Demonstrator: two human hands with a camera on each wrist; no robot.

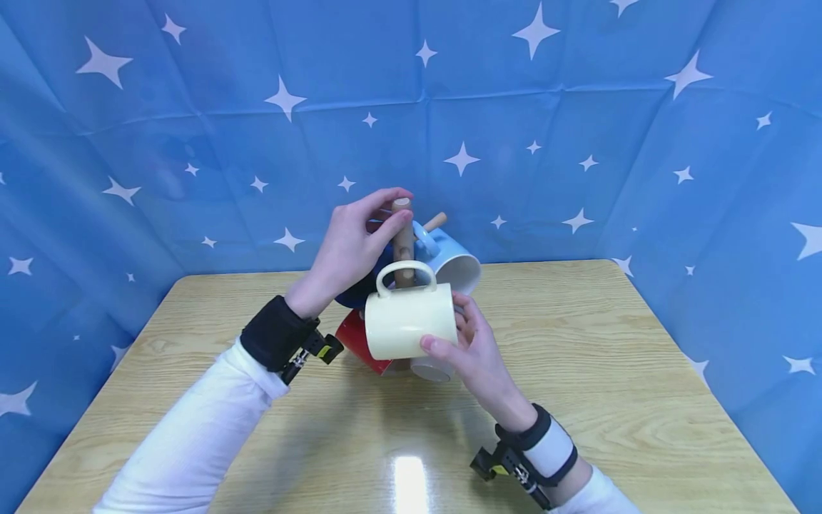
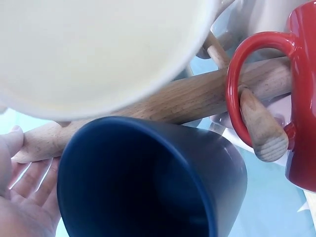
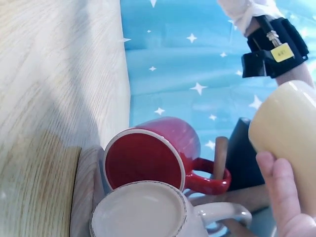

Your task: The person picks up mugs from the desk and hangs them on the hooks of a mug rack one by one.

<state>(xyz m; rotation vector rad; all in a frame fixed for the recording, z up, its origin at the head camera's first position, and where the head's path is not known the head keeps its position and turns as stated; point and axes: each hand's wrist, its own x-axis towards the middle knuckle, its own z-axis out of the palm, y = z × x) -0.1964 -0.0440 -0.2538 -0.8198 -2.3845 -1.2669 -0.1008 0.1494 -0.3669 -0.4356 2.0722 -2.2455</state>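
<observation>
A wooden mug tree (image 1: 403,246) stands near the middle of the table. My left hand (image 1: 347,239) grips the top of its post between thumb and fingers. My right hand (image 1: 474,350) holds a cream mug (image 1: 411,325) at its right end, thumb in front. The mug lies sideways before the post with its handle upward; whether a peg passes through that handle, I cannot tell. On the tree hang a navy mug (image 2: 222,168), a light blue mug (image 1: 457,251) and a red mug (image 3: 173,131), its handle around a peg. A whitish mug (image 3: 143,212) sits low beside the red one.
The wooden table (image 1: 610,371) spreads out on both sides of the mug tree. Behind it hangs a blue cloth (image 1: 359,57) with white stars. The tree's round base (image 3: 84,197) shows in the right wrist view.
</observation>
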